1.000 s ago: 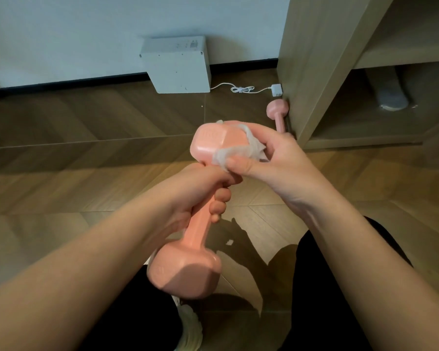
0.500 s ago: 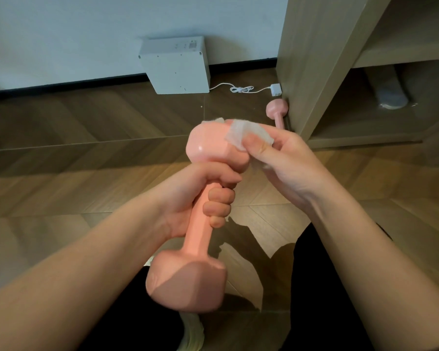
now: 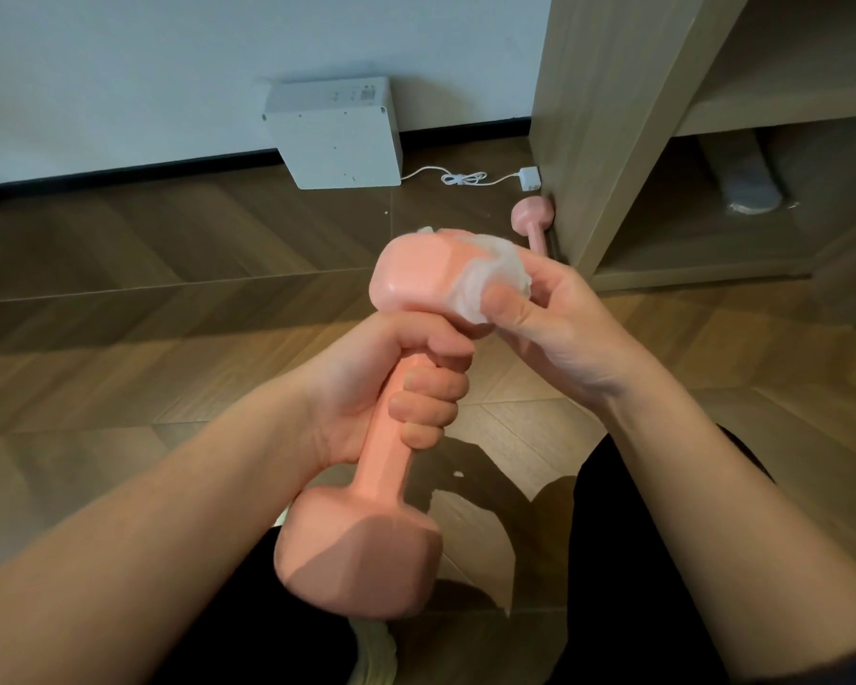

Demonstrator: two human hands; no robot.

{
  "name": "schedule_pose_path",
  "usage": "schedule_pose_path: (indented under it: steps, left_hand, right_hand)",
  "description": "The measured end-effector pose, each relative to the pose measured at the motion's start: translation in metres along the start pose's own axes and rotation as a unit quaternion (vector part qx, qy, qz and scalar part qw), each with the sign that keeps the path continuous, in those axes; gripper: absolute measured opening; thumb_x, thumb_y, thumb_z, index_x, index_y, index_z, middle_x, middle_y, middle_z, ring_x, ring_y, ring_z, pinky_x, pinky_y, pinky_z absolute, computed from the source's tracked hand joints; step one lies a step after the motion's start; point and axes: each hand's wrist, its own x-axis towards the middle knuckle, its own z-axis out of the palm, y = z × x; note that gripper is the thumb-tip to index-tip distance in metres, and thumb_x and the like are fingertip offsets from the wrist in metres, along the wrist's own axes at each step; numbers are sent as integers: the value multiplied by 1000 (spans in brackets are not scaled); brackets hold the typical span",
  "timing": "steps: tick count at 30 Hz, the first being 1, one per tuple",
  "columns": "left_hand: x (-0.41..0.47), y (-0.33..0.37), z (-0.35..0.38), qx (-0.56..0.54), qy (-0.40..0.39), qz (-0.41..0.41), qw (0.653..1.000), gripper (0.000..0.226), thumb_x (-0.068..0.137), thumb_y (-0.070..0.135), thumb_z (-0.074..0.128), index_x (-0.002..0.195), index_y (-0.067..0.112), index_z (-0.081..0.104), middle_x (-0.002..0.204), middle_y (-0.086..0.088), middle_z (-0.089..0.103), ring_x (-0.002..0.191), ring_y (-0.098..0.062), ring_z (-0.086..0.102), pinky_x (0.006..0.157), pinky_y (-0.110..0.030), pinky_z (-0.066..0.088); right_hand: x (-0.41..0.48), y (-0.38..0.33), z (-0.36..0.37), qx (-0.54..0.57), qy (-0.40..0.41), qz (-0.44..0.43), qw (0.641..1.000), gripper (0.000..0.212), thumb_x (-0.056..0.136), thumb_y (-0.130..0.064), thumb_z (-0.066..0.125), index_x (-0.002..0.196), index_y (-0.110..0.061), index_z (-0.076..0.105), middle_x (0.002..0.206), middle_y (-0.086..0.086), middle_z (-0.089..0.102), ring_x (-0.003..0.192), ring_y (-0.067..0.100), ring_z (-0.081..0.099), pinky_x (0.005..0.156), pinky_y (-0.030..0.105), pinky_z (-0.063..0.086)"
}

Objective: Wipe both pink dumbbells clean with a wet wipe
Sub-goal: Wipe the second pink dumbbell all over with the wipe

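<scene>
My left hand [image 3: 366,388] grips the dumbbell [image 3: 386,467] by its handle, holding it roughly upright so my right hand [image 3: 539,318], pinching the wet wipe [image 3: 485,279], presses against its upper head.

Left hand [image 3: 381,388] covers most of the handle of the held dumbbell [image 3: 366,551]. Wet wipe [image 3: 485,274] is partly tucked under the right hand [image 3: 554,323], which also hides the near end of the floor dumbbell [image 3: 532,217]. Grey thing [image 3: 747,182] in the shelf [image 3: 589,116]? Can't tell.
</scene>
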Motion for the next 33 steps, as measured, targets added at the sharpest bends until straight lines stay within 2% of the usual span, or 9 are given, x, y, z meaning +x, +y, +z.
schedule_pose_path:
  steps: [4, 7, 13, 17, 21, 25, 28, 31, 33]
  left_hand:
    - [3, -1, -2, -40, -38, -6, 998, 28, 79, 14, 56, 53, 15, 46, 42, 4, 44, 31, -6, 42, 37, -16, 34]
    - [1, -2, 1, -14, -23, 0, 1000, 29, 79, 15, 53, 51, 15, 47, 42, 4, 42, 31, -6, 41, 36, -16, 35]
    - [0, -1, 3, 16, 22, 6, 1000, 31, 80, 11, 50, 50, 16, 44, 41, 4, 38, 30, -6, 37, 36, -16, 32]
    - [0, -3, 5, 42, 8, -15, 999, 27, 78, 15, 52, 52, 15, 48, 42, 3, 42, 31, -6, 41, 36, -16, 38]
    - [0, -3, 11, 56, 16, -41, 997, 20, 77, 16, 59, 60, 13, 50, 50, -1, 46, 36, -9, 45, 40, -18, 45]
    - [6, -3, 21, 130, 126, -27, 983, 17, 88, 23, 60, 76, 12, 53, 57, -4, 48, 46, -12, 49, 48, -23, 48]
    - [16, -8, 24, 235, 257, 43, 936, 15, 93, 19, 57, 98, 5, 57, 61, -7, 50, 46, -13, 49, 46, -23, 46]
    - [22, -14, 21, 292, 328, 87, 894, 15, 93, 13, 57, 101, 0, 59, 61, -8, 50, 41, -12, 47, 44, -23, 41]
    - [21, -14, 18, 292, 334, 102, 890, 15, 92, 13, 57, 102, 2, 60, 60, -7, 49, 41, -12, 44, 43, -24, 39]
  right_hand:
    - [2, 0, -4, 54, -24, 26, 998, 54, 76, -30, 60, 129, -20, 54, 109, -7, 67, 108, 11, 60, 87, 24, 50]
    - [1, 2, -5, 100, -21, 30, 994, 46, 82, -20, 46, 128, -16, 52, 104, -9, 70, 101, 7, 61, 85, 21, 50]
    - [2, 4, 1, 105, -20, 45, 993, 51, 69, -36, 55, 115, -13, 56, 88, -14, 72, 86, -2, 65, 69, 12, 49]
    - [6, 9, -6, 87, -64, 67, 992, 69, 60, -52, 78, 121, -25, 61, 113, -2, 66, 114, 16, 59, 89, 25, 52]
    - [9, 16, -12, 111, -87, 92, 986, 80, 54, -54, 86, 122, -22, 60, 117, 5, 62, 119, 24, 54, 93, 30, 50]
    - [8, 19, -14, 122, -56, 85, 987, 76, 56, -48, 88, 118, -14, 64, 110, 6, 66, 110, 23, 59, 85, 28, 53]
    - [7, 18, -13, 99, -24, 84, 991, 61, 58, -43, 85, 110, -16, 68, 97, -3, 71, 96, 12, 65, 79, 23, 54]
    - [8, 19, -8, 35, 16, 75, 996, 47, 63, -39, 75, 108, -23, 72, 98, -11, 72, 101, 9, 65, 86, 24, 52]
    - [7, 18, -5, 14, 32, 64, 997, 40, 67, -38, 71, 107, -29, 72, 100, -15, 72, 105, 8, 64, 91, 26, 51]
